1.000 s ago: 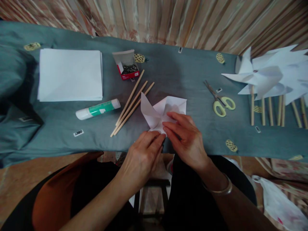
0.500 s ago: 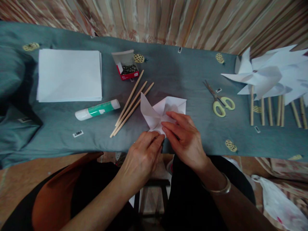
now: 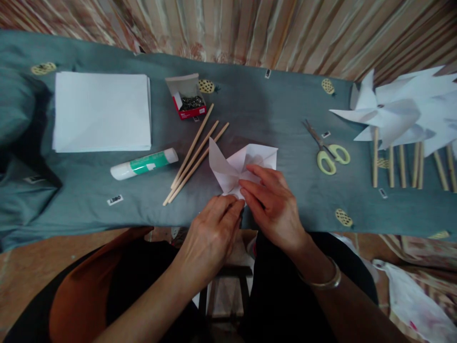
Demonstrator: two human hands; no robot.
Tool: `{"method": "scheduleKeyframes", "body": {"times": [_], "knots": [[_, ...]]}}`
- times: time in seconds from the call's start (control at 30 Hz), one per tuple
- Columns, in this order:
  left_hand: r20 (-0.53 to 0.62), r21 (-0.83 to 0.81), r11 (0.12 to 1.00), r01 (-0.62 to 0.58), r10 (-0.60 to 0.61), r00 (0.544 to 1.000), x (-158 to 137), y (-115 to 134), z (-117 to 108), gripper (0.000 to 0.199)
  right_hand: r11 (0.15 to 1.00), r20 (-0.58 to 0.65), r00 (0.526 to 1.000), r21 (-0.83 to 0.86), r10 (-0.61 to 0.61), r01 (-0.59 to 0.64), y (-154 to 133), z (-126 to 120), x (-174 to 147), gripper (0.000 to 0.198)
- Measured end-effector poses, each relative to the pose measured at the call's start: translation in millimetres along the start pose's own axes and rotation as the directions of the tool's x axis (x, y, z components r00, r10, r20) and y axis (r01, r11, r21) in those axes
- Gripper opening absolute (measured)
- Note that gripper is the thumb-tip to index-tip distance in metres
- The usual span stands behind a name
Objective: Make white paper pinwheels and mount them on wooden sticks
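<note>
A partly folded white paper pinwheel (image 3: 228,167) lies near the table's front edge, its left blade standing up and its far right part curled over. My left hand (image 3: 214,226) has its fingers closed on the paper's near edge. Over the right side of the paper is my right hand (image 3: 274,202), its fingertips pressed at the middle where the folds meet. The fingers cover much of the near part of the paper. Just left of it lie three thin wooden sticks (image 3: 194,166), side by side at a slant.
A glue stick (image 3: 144,164) and a stack of white paper (image 3: 102,112) lie to the left. Behind the sticks stands an open red box (image 3: 193,110) of small metal pins. Scissors (image 3: 326,150) with yellow-green handles lie to the right, before several pinwheels on sticks (image 3: 392,114).
Both hands keep almost the same place on the paper. Only a slight shift of the whole view shows.
</note>
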State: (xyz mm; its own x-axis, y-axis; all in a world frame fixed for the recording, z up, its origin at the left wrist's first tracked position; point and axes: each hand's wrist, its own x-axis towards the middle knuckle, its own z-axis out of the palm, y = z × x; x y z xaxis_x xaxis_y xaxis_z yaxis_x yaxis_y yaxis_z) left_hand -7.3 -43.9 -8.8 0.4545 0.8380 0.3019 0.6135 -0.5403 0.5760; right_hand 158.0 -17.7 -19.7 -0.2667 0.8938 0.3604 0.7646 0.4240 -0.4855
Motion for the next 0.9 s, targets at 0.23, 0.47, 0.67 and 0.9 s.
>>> {"method": "scheduleKeyframes", "body": {"times": [0.23,0.47,0.67,0.9], "knots": [[-0.001,0.001,1.000,0.001,-0.001,1.000,0,0,0,0.026,1.000,0.004,1.000,0.011,0.001,-0.001,0,0,-1,0.023],[0.016,0.018,1.000,0.011,-0.011,1.000,0,0,-1,0.026,0.999,0.046,0.998,0.013,0.031,-0.031,-1,-2,0,0.024],[0.013,0.002,1.000,0.008,-0.008,1.000,0,0,-1,0.026,1.000,0.043,0.999,-0.015,0.007,-0.006,-1,2,-2,0.026],[0.020,0.001,1.000,0.018,-0.018,1.000,0,0,-2,0.025,0.999,-0.038,0.998,-0.011,-0.045,0.044,0,12,-10,0.031]]}}
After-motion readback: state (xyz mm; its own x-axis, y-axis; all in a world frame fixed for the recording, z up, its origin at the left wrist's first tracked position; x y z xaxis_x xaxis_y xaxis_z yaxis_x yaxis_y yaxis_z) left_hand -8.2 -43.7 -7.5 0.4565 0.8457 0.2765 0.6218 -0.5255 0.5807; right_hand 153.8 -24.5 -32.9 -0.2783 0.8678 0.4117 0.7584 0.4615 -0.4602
